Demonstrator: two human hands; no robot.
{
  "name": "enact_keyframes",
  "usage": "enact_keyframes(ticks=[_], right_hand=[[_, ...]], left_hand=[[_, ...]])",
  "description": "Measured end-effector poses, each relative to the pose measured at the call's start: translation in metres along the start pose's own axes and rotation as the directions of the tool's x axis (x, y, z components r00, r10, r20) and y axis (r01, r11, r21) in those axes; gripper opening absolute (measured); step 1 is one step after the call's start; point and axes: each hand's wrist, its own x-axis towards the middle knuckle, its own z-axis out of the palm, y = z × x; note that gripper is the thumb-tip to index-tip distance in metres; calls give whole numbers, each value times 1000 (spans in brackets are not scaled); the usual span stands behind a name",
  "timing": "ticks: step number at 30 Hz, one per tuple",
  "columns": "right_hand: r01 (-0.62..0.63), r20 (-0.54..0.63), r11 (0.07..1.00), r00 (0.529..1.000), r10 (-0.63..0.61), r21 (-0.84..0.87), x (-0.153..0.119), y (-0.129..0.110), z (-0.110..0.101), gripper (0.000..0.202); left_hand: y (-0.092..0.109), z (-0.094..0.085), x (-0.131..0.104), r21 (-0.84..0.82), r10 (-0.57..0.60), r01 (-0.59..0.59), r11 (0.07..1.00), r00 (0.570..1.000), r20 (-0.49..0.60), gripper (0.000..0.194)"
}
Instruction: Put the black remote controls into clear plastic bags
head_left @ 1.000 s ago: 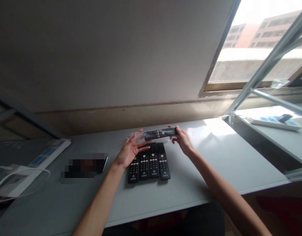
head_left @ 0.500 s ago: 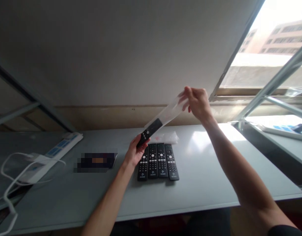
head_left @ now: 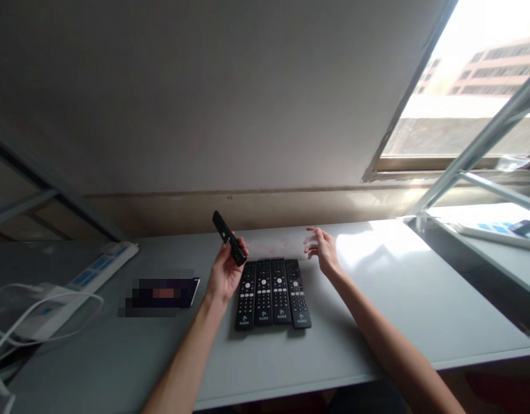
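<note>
My left hand (head_left: 225, 267) is closed around a black remote control (head_left: 224, 233), which is raised off the table and tilted, its far end up and to the left. Several more black remotes (head_left: 272, 293) lie side by side just to the right of that hand, keys facing up. Behind this row lie clear plastic sleeves (head_left: 273, 246), faint against the table. My right hand (head_left: 325, 250) hovers at the right end of the sleeves with its fingers apart; whether a fingertip still touches the plastic is hard to see.
On the grey table (head_left: 355, 351), a dark flat device (head_left: 187, 292), partly pixelated, lies at the left. Beyond it are a white power strip (head_left: 90, 282) and a white cable (head_left: 81, 296). Metal frame bars (head_left: 467, 167) rise at both sides, and a wall (head_left: 230, 115) stands behind.
The plastic sleeve has come off the remote in my left hand. My right hand has lowered towards the table, and the remote has turned to point up and left.
</note>
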Motion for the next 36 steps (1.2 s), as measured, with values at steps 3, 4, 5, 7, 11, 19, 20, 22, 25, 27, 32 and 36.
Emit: enact_keyframes(ticks=[3,4,5,7,11,19,20,22,25,27,32,36], right_hand=[[-20,60,1000,998,21,-4,0,3,-2,65],[-24,81,1000,996,25,-11,0,4,-3,67],[-26,100,999,995,28,-21,-1,4,-4,71],[-19,136,999,990,24,-42,-4,7,-3,79],[37,178,995,984,-20,-95,-6,14,-2,90],[315,118,846,949,-294,-431,-5,20,-10,61],[354,130,807,934,-333,-472,-7,20,-10,53],[413,191,737,909,-370,-535,-13,20,-9,36],[448,274,666,893,-356,-597,-19,23,-6,25],[446,289,642,895,-340,-623,-21,25,-6,29],[436,281,673,900,-333,-598,-26,12,-4,34],[417,323,783,901,-290,-461,-44,-4,6,42]], left_hand=[[-5,-2,3,62,8,-9,998,1000,19,21],[-7,-2,3,87,3,-5,996,1000,28,20],[-9,-1,3,112,-4,-1,994,999,40,19],[-13,1,3,160,-19,8,987,998,67,19],[-12,-2,5,270,-57,43,962,997,45,24],[-5,-19,16,363,-95,120,924,992,-86,33],[-5,-19,16,360,-91,116,926,992,-87,32],[-6,-20,16,358,-83,110,927,993,-88,31],[-7,-20,16,362,-81,109,926,992,-94,30],[-7,-19,16,360,-81,114,926,991,-105,32],[-2,-8,10,395,-48,63,917,998,-48,41],[0,8,-5,636,-186,76,768,977,108,51]])
